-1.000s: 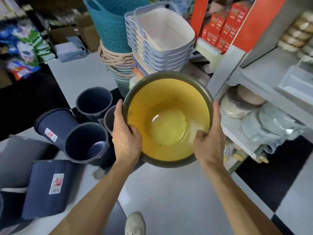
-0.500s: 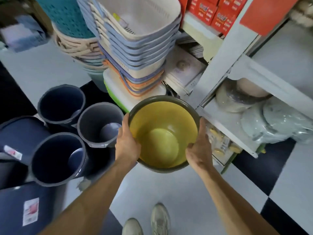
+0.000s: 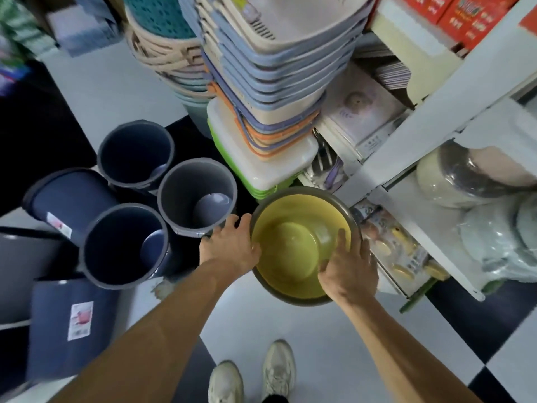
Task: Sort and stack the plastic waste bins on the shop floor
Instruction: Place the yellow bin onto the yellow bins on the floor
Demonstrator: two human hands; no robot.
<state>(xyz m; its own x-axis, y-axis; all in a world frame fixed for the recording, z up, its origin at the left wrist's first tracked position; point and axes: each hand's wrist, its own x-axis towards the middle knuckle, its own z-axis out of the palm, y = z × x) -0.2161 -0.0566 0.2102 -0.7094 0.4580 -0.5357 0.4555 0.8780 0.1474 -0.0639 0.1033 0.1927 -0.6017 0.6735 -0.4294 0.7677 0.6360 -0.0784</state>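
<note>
Compared with a second ago, the yellow bin (image 3: 302, 245) sits much lower and further right in the view — we have brought it down from chest height towards the floor (image 3: 290, 324), beside the white shelf unit (image 3: 406, 158) and just in front of the green-and-white box stack (image 3: 261, 158). Whether its base already touches the floor we cannot tell.

The left hand (image 3: 232, 245) grasps the near-left part of the rim, fingers spread over the outer wall. The right hand (image 3: 347, 269) grasps the near-right part of the rim, thumb hooked inside the yellow wall and the fingers outside; half a second ago the thumb lay along the rim, so the grip has shifted.

We judge this as the put-down of the odd-coloured bin — sorted apart from the others. To the left stand three upright bins: a grey bin (image 3: 197, 196), touching or nearly touching the left hand, and two dark blue bins (image 3: 125, 245) (image 3: 136, 154). More blue bins lie on their sides at far left (image 3: 66, 196) and near left (image 3: 69, 324); stacking of these is not yet done.

Writing: the lying bins carry white stickers (image 3: 80, 321) with a pinkish picture — text too small to read. Red boxes (image 3: 465, 16) on the upper shelf have print, illegible. A booklet (image 3: 369, 123) on the shelf shows faint marks, unreadable.
</note>
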